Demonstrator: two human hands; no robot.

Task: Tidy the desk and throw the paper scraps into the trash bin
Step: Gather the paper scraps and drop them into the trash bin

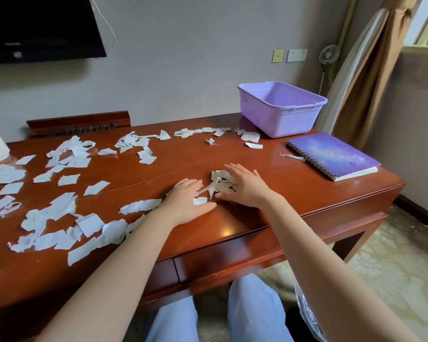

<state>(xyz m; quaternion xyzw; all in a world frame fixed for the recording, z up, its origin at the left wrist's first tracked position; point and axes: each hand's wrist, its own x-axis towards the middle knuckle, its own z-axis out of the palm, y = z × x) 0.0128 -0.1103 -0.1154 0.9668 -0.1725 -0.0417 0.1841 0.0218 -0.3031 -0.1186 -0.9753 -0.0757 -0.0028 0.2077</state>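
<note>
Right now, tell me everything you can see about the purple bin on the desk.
The purple bin is a rectangular lilac tub, plastic by its look, with a thick rolled rim and finely textured lower walls. It stands upright and open, no lid, at the far right corner of the desk, behind the spiral notebook. What shows of its inside holds nothing. Paper scraps lie by its front left base. Neither the left hand nor the right hand touches it.

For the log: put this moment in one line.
left hand open | right hand open | scrap pile between them | basket back right
</note>
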